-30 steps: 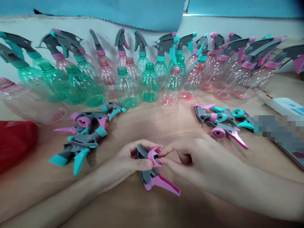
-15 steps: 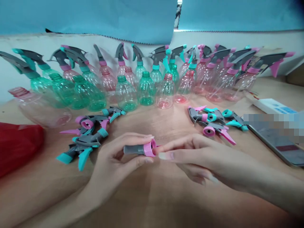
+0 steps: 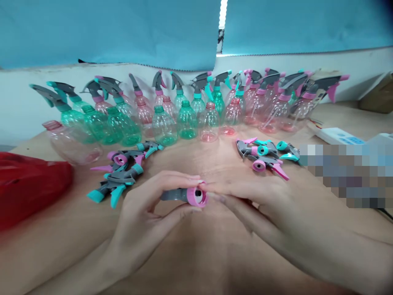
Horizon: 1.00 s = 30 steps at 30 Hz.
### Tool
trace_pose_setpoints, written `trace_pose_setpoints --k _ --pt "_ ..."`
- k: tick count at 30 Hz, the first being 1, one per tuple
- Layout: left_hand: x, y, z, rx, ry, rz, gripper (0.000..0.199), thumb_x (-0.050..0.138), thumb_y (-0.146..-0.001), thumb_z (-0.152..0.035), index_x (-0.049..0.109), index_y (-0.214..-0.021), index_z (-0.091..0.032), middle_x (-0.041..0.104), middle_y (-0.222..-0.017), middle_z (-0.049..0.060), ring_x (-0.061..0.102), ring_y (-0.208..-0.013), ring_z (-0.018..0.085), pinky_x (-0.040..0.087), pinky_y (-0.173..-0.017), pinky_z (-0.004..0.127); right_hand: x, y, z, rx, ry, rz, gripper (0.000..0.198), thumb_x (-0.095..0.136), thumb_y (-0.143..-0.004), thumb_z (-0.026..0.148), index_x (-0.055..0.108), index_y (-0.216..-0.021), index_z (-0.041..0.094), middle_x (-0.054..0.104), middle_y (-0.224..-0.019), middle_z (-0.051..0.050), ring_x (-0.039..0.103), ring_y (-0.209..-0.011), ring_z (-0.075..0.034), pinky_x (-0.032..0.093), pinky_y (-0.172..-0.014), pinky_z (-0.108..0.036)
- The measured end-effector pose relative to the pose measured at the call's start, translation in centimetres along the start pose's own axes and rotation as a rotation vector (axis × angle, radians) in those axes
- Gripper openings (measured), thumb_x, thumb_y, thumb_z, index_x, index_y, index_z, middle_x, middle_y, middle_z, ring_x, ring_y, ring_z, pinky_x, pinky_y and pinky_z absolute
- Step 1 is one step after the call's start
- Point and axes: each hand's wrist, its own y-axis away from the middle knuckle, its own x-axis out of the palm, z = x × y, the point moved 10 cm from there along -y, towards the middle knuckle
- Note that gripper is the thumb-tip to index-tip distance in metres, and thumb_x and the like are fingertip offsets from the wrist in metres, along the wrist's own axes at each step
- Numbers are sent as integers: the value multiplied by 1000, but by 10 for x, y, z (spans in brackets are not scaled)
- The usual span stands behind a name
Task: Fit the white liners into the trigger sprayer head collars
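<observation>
Low over the table, my left hand [image 3: 138, 217] is closed around a trigger spray head [image 3: 175, 195] with a grey body. Its pink collar [image 3: 191, 197] faces me and to the right, showing the round opening inside. My right hand [image 3: 267, 205] has its fingertips together against the collar's right edge; part of its grip is hidden. More spray heads in grey, teal and pink lie in a left pile [image 3: 121, 178] and a right pile [image 3: 264, 153], beyond my hands.
Behind stand pink and green bottles, some open like the green bottle [image 3: 187, 121], others fitted with spray heads. A pink open bottle [image 3: 72, 141] leans at left near a red bag [image 3: 33, 188]. A white box-shaped object [image 3: 340, 135] and a blurred-out area lie at right.
The view has shifted and tilted up slightly. The collar's opening has turned more towards me, and my right hand has rolled over, its fingers now at the collar's edge.
</observation>
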Motion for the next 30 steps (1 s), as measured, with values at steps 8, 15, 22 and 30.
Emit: trace_pose_setpoints --k 8,15,22,30 --pt "4 10 -26 116 -87 22 35 68 -80 -14 62 -109 -34 66 -107 -3 61 -100 18 51 -85 28 -8 11 12 94 -51 13 25 46 -93 24 68 -81 26 62 -57 5 60 -57 -11 48 -55 -20" --pt "1 19 -49 209 -244 -47 38 64 -82 -10 61 -110 -35 65 -106 -6 61 -96 14 49 -85 24 16 26 -1 385 -532 242 29 46 -94 40 66 -81 24 40 -37 9 32 -32 -5 31 -37 -16" --pt "-1 10 -37 152 -249 -96 37 66 -82 -17 60 -114 -34 62 -104 -2 58 -95 16 49 -81 25 10 27 3 248 -433 229 26 48 -93 36 60 -116 31 49 -48 7 43 -39 -8 34 -37 -16" --pt "34 -4 6 -158 49 55 32 73 -76 -19 57 -102 -30 62 -98 -3 63 -89 16 53 -77 23 -29 22 9 -206 403 -142 45 70 -78 40 55 -119 25 62 -115 -4 57 -105 -19 48 -87 -30"
